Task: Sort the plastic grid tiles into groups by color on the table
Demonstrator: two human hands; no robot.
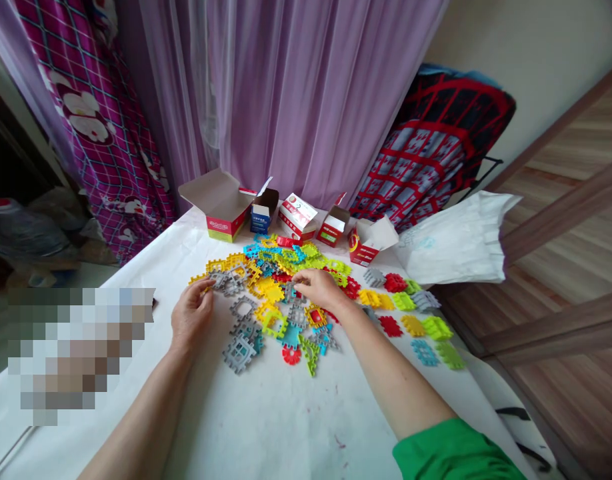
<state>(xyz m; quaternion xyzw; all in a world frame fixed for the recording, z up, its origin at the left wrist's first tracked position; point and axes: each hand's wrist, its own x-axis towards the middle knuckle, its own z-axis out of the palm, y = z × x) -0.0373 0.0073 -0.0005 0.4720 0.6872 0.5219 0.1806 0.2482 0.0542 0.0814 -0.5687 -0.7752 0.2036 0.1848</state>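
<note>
A loose pile of plastic interlocking building tiles [273,291] in yellow, grey, blue, green and red lies on the white-covered table [246,427]. My left hand [192,312] is at the pile's left edge, fingers curled and thumb close to them around what looks like a bit of a yellow tile [207,289], beside several grey tiles [226,283]. Over the middle right of the pile, my right hand [320,288] has its fingertips pinched together just above some grey tiles. Whatever lies between those fingertips is too small to make out.
Several small open cartons stand along the back, among them a red-and-green box [223,228] and a blue box [260,221]. Sorted stacks of tiles [413,326] sit at the right. Behind them lies a white bag [453,240]. A blurred patch [81,353] covers the left side.
</note>
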